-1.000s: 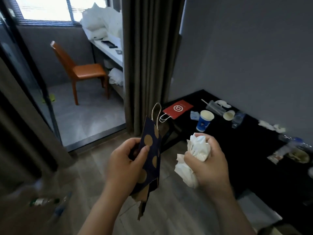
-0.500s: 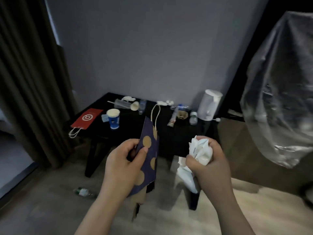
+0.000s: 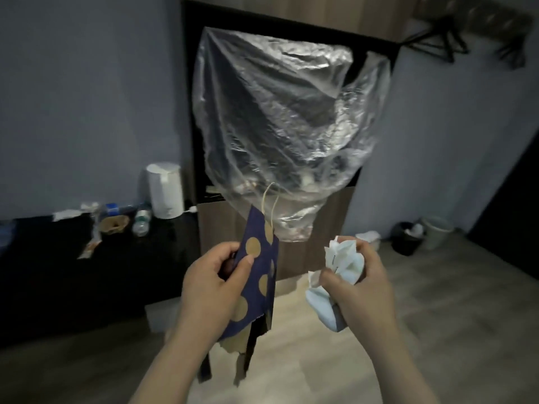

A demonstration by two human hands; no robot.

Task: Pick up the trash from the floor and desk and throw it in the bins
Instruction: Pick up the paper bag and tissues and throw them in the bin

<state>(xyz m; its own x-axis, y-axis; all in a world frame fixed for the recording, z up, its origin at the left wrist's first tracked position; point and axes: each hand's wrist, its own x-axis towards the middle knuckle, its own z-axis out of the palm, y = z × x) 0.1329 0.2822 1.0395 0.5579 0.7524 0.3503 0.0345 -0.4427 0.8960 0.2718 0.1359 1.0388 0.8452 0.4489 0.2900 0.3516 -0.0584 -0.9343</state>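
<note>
My view has swung right, off the tabletop (image 3: 58, 287), and two bins (image 3: 407, 240) now show on the floor by the far wall, so I judge the carry to them is under way. My left grip (image 3: 215, 284) stays clamped on a torn dotted bag (image 3: 256, 287). My right grip (image 3: 358, 287) is closed round crumpled paper (image 3: 344, 258). Both loads hang before me, well apart from the bins ahead to the right. Litter (image 3: 113, 225) remains on the tabletop.

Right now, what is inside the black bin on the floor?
Some white crumpled trash pokes above the rim of the black bin. Anything deeper is hidden by its dark wall.
</note>
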